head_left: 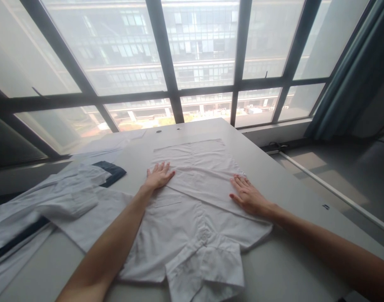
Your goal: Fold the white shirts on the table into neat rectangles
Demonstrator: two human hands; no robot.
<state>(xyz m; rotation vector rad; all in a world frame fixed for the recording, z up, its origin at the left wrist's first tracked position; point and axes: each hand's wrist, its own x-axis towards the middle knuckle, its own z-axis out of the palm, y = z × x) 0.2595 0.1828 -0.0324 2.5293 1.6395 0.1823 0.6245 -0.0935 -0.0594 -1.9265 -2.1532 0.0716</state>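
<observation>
"So, where is the shirt (204,182)?"
"Spread across the counter (275,184), beneath a person's two hands."
"And the fingers (163,166)?"
"Extended flat on it, gripping nothing: those of the left hand (158,176) slightly parted, those of the right hand (249,197) closer together, thumb apart."

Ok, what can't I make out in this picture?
Head view:
Palms of left hand and right hand: turned down on the spread white cloth garment.
Garment's nearest end: cut off by the bottom edge.
Pile of white and dark-blue cloth: cut off by the left edge.
Dark mark on the white tabletop: too small.
Pale building: washed out by glare.
</observation>
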